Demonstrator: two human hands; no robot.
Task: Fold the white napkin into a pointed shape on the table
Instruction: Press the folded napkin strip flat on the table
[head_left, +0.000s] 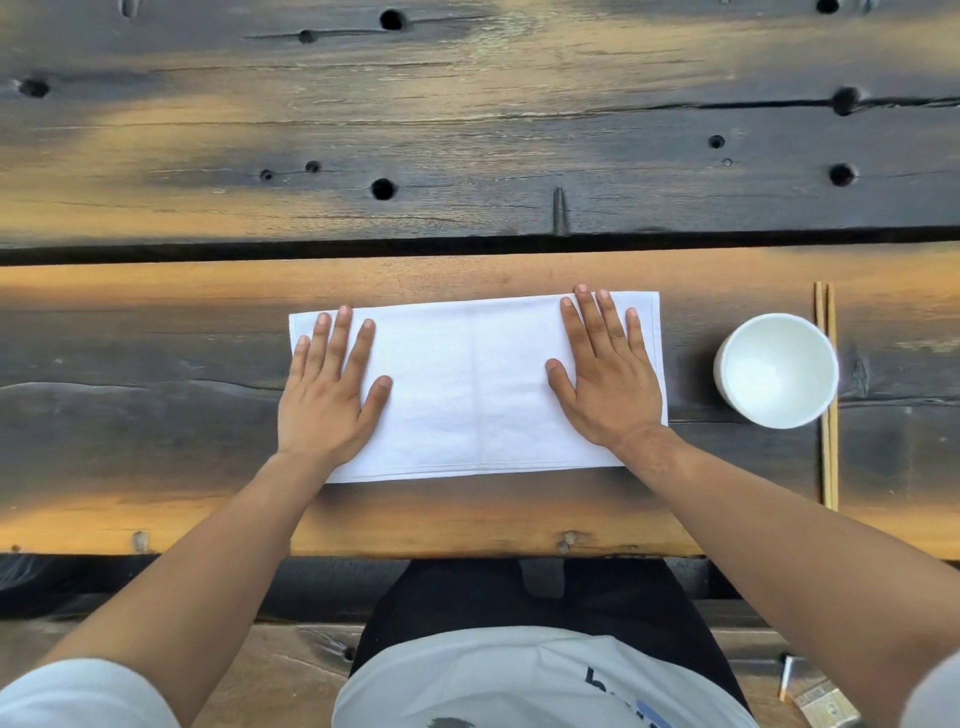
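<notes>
White napkin (475, 387) lies flat on the table (467, 519), on the near plank, roughly midway along its length and set back from the near edge, its long sides running parallel to that edge. It is a wide rectangle with a faint vertical crease down the middle and a stitched hem visible along the near and right borders; whether it is already doubled over cannot be confirmed, though the proportions suggest one fold in half. No diagonal fold and no point is present, so the shaping proper is judged not yet begun: the corner folds toward the centre crease are all outstanding. Left hand (327, 395) rests palm down on the left end of the cloth, fingers straight and slightly spread, its outer edge overhanging onto the wood; it grips nothing. Right hand (605, 382) lies likewise on the right end, fingers extended toward the far edge, thumb pointing inward, holding nothing. Both appear to be pressing or smoothing the cloth flat. A white cup (776, 370) stands near the napkin's right end, apart from it, and touches or overlaps a pair of chopsticks (827, 467) laid across the plank toward its right end.
</notes>
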